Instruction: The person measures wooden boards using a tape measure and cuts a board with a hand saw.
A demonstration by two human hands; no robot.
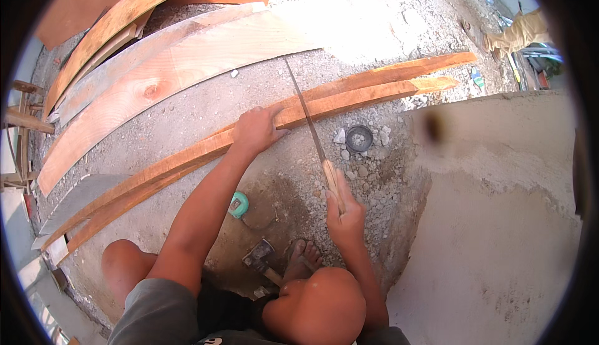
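Two long wooden beams [355,103] lie side by side across the ground, running from lower left to upper right. My left hand [256,130] grips the nearer beam, fingers over its top and thumb toward the near side. In my right hand [345,219] is the pale wooden handle of a handsaw, closed in my fingers. The handsaw [304,106] shows nearly edge-on; its thin dark blade crosses the beams just right of my left hand, tip pointing away. Whether its teeth have cut into the wood cannot be made out.
A green tape measure [238,205] and a hammer-like tool [259,255] lie near my feet. A round dark container [359,139] sits among gravel. Wide planks [168,70] are spread at the far left. A concrete slab [493,220] rises at the right.
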